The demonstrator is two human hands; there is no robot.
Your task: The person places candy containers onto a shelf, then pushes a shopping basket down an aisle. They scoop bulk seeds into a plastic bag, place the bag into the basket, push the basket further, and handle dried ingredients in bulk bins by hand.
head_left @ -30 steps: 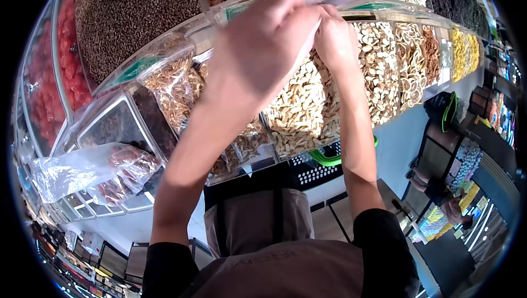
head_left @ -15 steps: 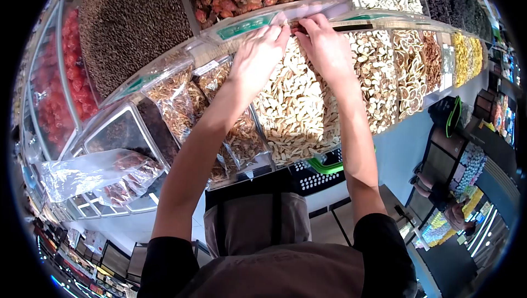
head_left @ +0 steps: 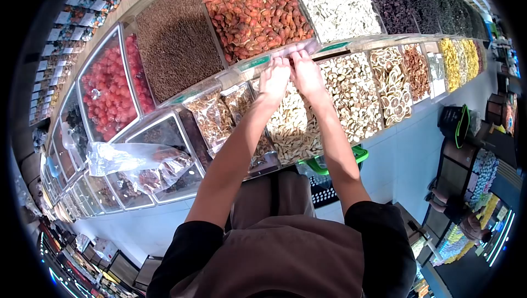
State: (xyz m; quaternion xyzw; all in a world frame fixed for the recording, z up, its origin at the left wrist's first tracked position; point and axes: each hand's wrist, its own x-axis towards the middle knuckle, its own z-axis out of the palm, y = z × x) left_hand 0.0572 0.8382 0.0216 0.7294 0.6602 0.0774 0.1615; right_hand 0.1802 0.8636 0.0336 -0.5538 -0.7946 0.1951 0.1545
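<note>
My left hand (head_left: 274, 80) and my right hand (head_left: 305, 74) are side by side at the ledge between the upper and lower bins. The fingers of both are closed on the edge of a clear plastic label holder (head_left: 312, 46) with a green label (head_left: 253, 63). The fingertips are partly hidden. Beneath my forearms lies a bin of pale dried slices (head_left: 296, 128). Just beyond my hands is a bin of reddish-orange dried buds (head_left: 255, 15).
On the left, a clear plastic bag (head_left: 145, 163) with dark contents lies on lidded bins beside red dried fruit (head_left: 107, 92). Dried mushroom slices (head_left: 351, 89) fill a bin to the right. A green-handled basket (head_left: 359, 154) is below the counter. A person (head_left: 466, 218) is far right.
The view has shifted back, showing more of the upper bins and the left side. Both hands stay closed at the label holder, close together.
</note>
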